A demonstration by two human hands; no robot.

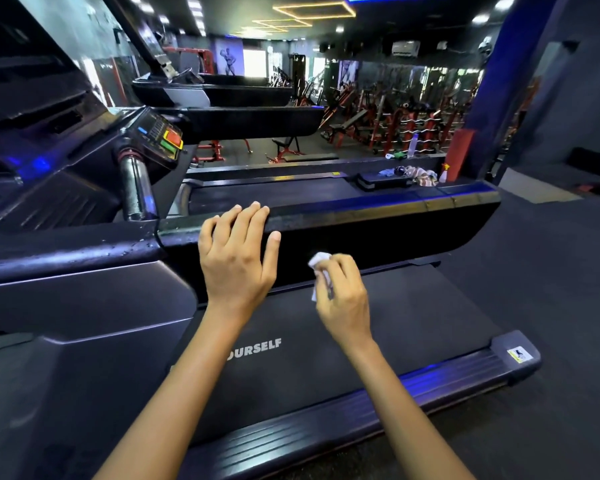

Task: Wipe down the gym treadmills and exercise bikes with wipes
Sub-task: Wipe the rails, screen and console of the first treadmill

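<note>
left hand (pixel 238 247) lies flat w/ fingers straight and spread, draped over the top edge of the treadmill side rail (pixel 378 216), palm against the rail's dark outer face, thumb out to the right. it holds nothing, just rests there.

right hand (pixel 342 291) is curled round a small white wipe (pixel 318 263), crumpled, pinched btwn thumb and fingers; one end of the wipe pokes out above the knuckles and another bit hangs below. the wipe sits right up against the lower part of the rail's side panel, just right of the left thumb, prob touching the panel but can't tell for sure from this angle.

under both forearms is the treadmill belt (pixel 413 323), dark, w/ white lettering "ourself" partly hidden by the left arm. nearer the camera a ribbed foot rail (pixel 378 407) runs along the belt, w/ a small warning sticker (pixel 519 355) at its far end.

to the left, the console (pixel 160 136) w/ red and green buttons, and a chrome handlebar grip (pixel 134 188) below it. more treadmills line up behind. on the far side of the rail a stepper platform (pixel 383 181) holds a bundle of cloths (pixel 425 175), w/ a spray bottle (pixel 444 173) beside them. weight racks (pixel 416 129) fill the background.
</note>
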